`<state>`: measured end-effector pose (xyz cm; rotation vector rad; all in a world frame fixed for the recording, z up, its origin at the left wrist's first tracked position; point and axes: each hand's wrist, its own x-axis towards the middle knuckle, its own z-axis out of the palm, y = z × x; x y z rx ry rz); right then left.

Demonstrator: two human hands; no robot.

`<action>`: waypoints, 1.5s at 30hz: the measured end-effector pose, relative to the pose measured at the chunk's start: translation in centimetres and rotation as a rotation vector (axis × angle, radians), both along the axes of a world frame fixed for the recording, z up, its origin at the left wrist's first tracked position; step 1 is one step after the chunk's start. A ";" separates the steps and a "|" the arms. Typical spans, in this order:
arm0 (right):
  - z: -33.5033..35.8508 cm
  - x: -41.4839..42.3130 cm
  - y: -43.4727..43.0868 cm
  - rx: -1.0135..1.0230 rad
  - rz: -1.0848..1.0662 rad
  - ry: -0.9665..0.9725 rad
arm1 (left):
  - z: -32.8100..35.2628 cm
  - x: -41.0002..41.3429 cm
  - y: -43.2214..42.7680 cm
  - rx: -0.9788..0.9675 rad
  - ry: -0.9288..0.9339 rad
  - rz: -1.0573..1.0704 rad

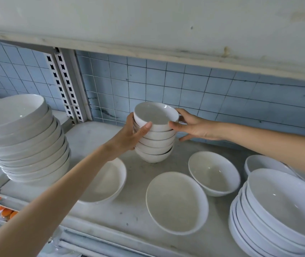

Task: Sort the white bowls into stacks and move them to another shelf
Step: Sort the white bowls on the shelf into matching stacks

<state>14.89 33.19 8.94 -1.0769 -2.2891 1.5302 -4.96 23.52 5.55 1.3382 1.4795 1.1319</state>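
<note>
Now left hand, right hand grip nested bowl stack.

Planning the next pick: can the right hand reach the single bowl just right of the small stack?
Probably yes. The single bowl sits alone on the shelf with nothing covering it, but the right hand must first leave the small stack.

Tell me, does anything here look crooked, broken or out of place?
Nothing looks broken or spilled. The tall stack on the left leans, its upper bowls shifted left of the lower ones, though the wide lens may exaggerate that. Three single bowls lie unstacked in front of the small stack held by the left hand and right hand.
</note>
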 end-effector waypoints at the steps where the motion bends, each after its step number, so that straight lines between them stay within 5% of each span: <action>1: 0.1 0.4 0.1 0.017 0.008 -0.011 | 0.0 0.0 0.0 0.015 0.004 -0.004; 8: -1.1 4.5 0.8 0.252 0.060 -0.302 | -0.6 0.0 -0.6 0.134 0.046 -0.040; 12: -1.7 7.6 1.4 0.361 0.067 -0.460 | -1.3 -0.1 -1.0 0.205 0.264 0.088; 15: -1.9 9.1 1.1 0.316 0.049 -0.507 | -0.8 1.3 -2.3 0.534 0.517 0.206; 18: -2.0 10.1 0.5 0.293 0.041 -0.563 | 0.1 3.0 -3.4 0.783 0.571 0.039; 23: -2.8 11.1 0.1 0.221 0.018 -0.595 | -0.1 6.1 -2.5 0.377 0.638 -0.366; 27: -3.7 11.1 -0.1 0.209 -0.050 -0.613 | -1.8 7.8 -0.4 0.042 0.760 -0.494; 31: -4.1 11.0 0.3 0.177 -0.127 -0.589 | -2.7 8.6 0.9 -0.193 0.580 -0.566; 35: -3.1 11.1 1.0 0.085 -0.226 -0.529 | -2.6 9.1 1.3 -0.211 0.321 -0.573; 45: 4.8 11.0 -0.5 -0.172 -0.313 -0.163 | 1.5 10.3 1.4 0.094 -0.076 -0.363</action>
